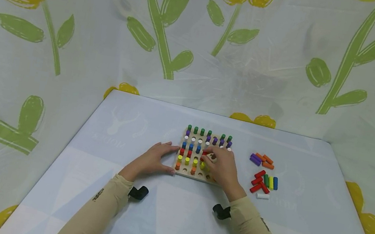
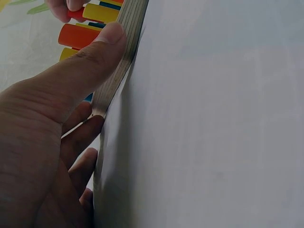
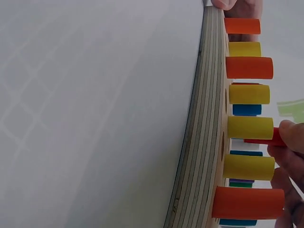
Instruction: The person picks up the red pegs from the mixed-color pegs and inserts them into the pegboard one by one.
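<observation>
A wooden pegboard (image 1: 185,174) stands on the table with rows of coloured pegs upright in it. My right hand (image 1: 224,167) pinches a red peg (image 3: 277,137) between thumb and fingertips, over the red row in the middle of the board. In the right wrist view, yellow pegs (image 3: 250,128) and orange pegs (image 3: 248,203) along the near side stand in front of it. My left hand (image 1: 152,159) rests at the board's left side, thumb and fingers spread. Its thumb (image 2: 113,35) lies against the board's edge in the left wrist view.
Right of the board lie loose pegs: purple pegs (image 1: 255,159) beside orange pegs (image 1: 268,166), and nearer, several red pegs (image 1: 256,181) with green, yellow and blue ones. A white peg (image 1: 262,196) lies nearest. Flower-patterned sheeting (image 1: 252,82) rises behind the table (image 1: 164,219).
</observation>
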The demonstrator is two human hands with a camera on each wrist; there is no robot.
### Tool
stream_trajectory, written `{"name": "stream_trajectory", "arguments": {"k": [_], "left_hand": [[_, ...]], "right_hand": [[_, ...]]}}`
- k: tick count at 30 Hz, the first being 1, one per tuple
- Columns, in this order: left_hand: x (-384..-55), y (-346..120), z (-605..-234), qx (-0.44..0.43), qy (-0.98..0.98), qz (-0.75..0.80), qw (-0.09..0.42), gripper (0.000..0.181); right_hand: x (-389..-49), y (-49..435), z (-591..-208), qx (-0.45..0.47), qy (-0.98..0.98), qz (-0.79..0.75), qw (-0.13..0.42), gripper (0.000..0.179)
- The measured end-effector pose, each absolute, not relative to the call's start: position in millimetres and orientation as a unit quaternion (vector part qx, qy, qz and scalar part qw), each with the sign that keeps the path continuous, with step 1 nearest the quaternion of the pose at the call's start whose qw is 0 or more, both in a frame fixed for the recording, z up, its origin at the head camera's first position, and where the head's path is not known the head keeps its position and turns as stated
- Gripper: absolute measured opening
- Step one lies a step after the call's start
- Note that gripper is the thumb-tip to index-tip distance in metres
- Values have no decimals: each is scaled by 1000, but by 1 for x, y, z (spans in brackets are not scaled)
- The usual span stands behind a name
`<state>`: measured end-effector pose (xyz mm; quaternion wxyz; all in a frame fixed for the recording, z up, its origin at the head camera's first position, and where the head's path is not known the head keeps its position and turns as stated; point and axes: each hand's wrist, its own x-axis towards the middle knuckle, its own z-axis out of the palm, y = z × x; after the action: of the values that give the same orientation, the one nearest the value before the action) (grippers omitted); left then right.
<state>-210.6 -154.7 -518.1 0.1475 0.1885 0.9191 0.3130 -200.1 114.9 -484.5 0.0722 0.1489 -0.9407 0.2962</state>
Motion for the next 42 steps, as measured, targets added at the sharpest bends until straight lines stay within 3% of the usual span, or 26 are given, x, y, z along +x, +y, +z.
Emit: {"name": "stream_trajectory", "arguments": {"k": [42], "left_hand": [[-212,-157,-520,195,919,309,150,91]], "right_hand": [[-209,95,-496,153,-953,253,66,17]]}}
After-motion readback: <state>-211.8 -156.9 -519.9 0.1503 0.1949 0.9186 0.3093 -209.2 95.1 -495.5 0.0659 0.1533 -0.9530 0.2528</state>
